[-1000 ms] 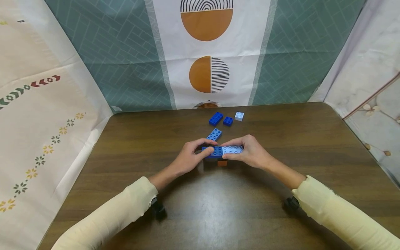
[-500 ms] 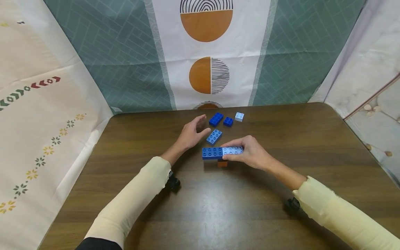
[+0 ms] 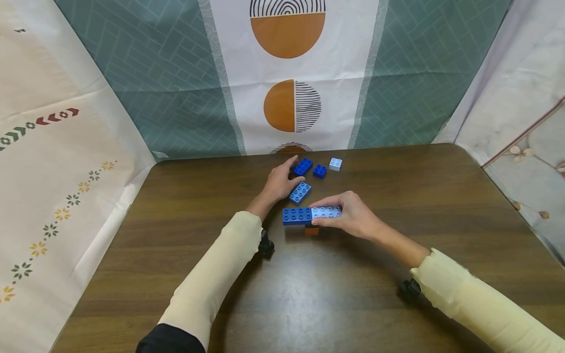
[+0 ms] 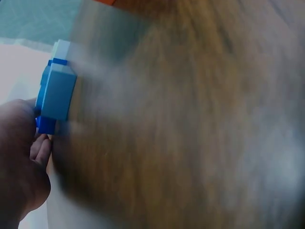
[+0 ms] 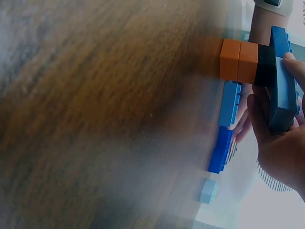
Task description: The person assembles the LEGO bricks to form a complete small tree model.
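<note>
My right hand [image 3: 356, 215] pinches a light blue toy brick [image 3: 325, 212] between thumb and fingers. End to end with it lies a mid-blue brick [image 3: 297, 216]. Both top a short stack; in the right wrist view a black brick [image 5: 265, 66] sits beneath them and two orange bricks [image 5: 229, 59] below that. At the back, my left hand [image 3: 279, 181] reaches with fingers spread beside a dark blue long brick [image 3: 303, 167]. Its thumb is close to a loose mid-blue brick [image 3: 300, 193]. Part of the light blue brick is hidden by the right hand.
Right of the long dark blue brick are a small dark blue brick [image 3: 320, 171] and a small pale blue brick [image 3: 335, 164]. The brown wooden table [image 3: 397, 181] ends at a patterned cloth [image 3: 176, 98] behind.
My left hand has let go of the mid-blue brick on the stack and moved back to the dark blue long brick. My right hand stays on the light blue brick.
</note>
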`<state>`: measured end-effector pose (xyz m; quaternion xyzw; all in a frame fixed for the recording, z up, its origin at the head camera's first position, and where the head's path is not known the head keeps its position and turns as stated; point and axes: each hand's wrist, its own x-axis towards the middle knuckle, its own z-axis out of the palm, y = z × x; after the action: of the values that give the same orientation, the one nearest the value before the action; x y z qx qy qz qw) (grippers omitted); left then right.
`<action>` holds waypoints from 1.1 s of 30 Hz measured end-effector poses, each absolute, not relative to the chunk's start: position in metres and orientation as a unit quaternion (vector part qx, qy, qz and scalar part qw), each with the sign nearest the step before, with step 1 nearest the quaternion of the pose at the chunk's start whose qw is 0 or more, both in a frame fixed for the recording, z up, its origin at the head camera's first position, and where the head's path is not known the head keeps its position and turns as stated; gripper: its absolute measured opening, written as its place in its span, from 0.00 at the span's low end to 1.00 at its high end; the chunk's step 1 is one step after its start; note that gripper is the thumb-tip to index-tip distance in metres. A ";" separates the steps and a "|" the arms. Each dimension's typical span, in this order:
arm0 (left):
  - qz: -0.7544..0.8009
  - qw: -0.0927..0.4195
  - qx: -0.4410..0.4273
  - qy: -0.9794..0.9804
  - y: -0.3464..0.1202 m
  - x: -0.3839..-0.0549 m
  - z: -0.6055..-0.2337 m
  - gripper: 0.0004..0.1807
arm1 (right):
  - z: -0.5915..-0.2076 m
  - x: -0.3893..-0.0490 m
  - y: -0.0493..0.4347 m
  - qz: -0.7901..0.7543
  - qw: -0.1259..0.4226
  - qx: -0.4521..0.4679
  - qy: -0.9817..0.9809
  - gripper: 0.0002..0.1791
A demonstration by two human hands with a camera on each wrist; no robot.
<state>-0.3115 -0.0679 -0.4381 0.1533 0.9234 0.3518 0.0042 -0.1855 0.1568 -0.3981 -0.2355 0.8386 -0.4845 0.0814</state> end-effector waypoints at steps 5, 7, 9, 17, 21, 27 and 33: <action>0.345 0.001 0.141 0.928 -0.063 -0.313 -0.441 0.38 | -0.398 -0.184 0.155 -0.489 0.085 -0.234 0.836 0.19; 0.347 -0.001 0.131 0.929 -0.062 -0.313 -0.442 0.37 | -0.398 -0.183 0.154 -0.491 0.086 -0.233 0.835 0.19; 0.352 -0.005 0.125 0.928 -0.062 -0.313 -0.442 0.35 | -0.397 -0.183 0.154 -0.491 0.087 -0.232 0.835 0.19; 0.356 -0.019 0.139 0.924 -0.065 -0.310 -0.439 0.29 | -0.398 -0.184 0.154 -0.484 0.082 -0.233 0.840 0.19; 0.362 -0.022 0.143 0.921 -0.070 -0.307 -0.435 0.29 | -0.399 -0.185 0.155 -0.487 0.080 -0.235 0.838 0.19; 0.381 -0.032 0.152 0.911 -0.079 -0.299 -0.429 0.28 | -0.400 -0.185 0.155 -0.493 0.080 -0.230 0.835 0.19; 0.411 -0.031 0.187 0.892 -0.088 -0.279 -0.414 0.28 | -0.401 -0.185 0.156 -0.491 0.073 -0.230 0.837 0.19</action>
<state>-0.2795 -0.0880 -0.4144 0.1873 0.8916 0.4112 -0.0312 -0.1847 0.1559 -0.4006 -0.2301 0.8373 -0.4906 0.0727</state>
